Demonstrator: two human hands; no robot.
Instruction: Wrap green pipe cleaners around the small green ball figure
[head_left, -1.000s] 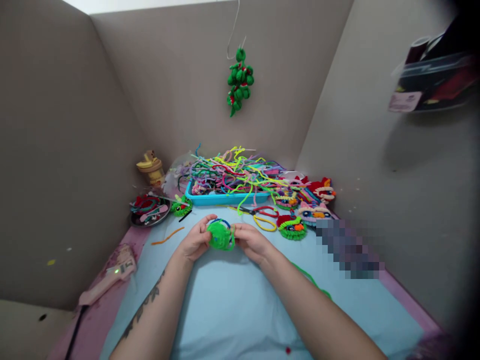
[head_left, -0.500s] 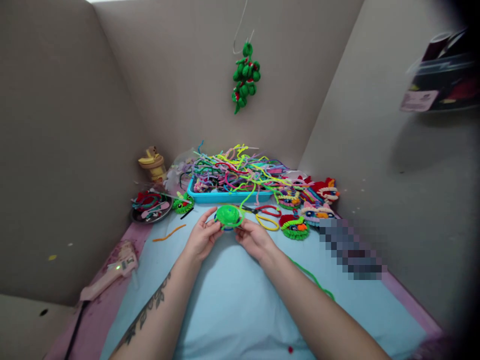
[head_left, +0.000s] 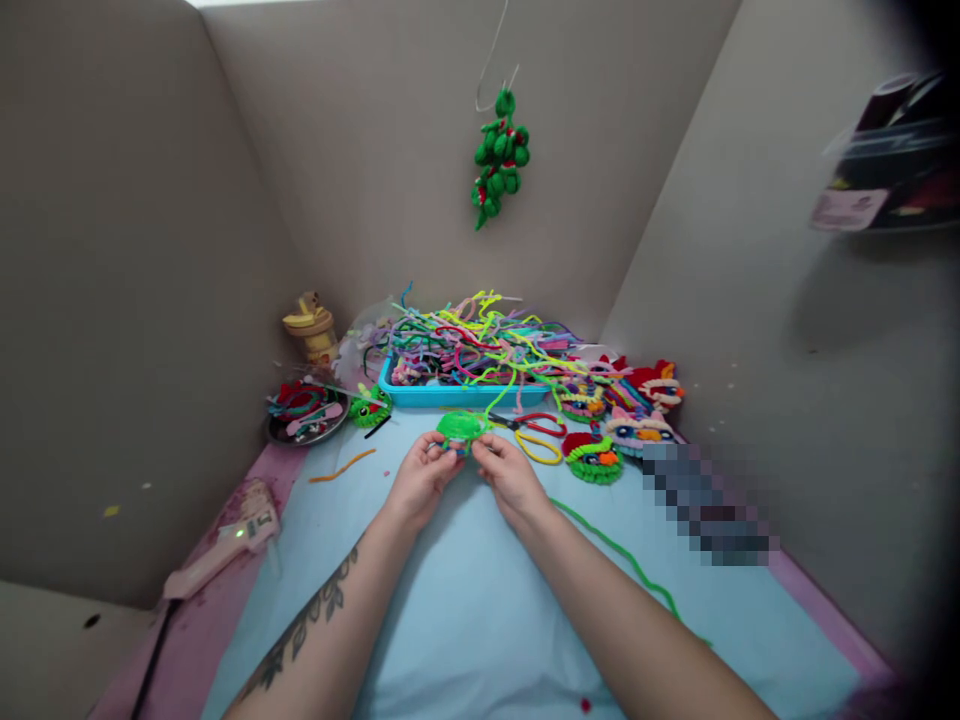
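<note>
Both hands hold a round, bright green pipe-cleaner piece [head_left: 460, 426] above the middle of the cloth. A little blue shows along its lower edge. My left hand [head_left: 426, 470] pinches the left and lower rim with curled fingers. At the right rim, the thumb and fingers of my right hand [head_left: 510, 472] are closed on the same piece. A light green pipe cleaner [head_left: 501, 394] rises from its right side toward the tray. Just beyond my right hand lie scissors [head_left: 541, 447] with one red and one yellow handle. A long green pipe cleaner [head_left: 626, 552] trails past my right forearm.
A blue tray [head_left: 465, 397] heaped with pipe cleaners stands at the back. Several bird-face pieces [head_left: 592, 458] lie on the right, a metal bowl [head_left: 307, 432] and a pink glue gun [head_left: 225, 545] on the left. Green pipe-cleaner work [head_left: 501, 160] hangs on the back wall.
My hands have come closer together under the green piece, which now looks flatter and tilted. More of the long green pipe cleaner shows beside my right forearm. The view has shifted slightly.
</note>
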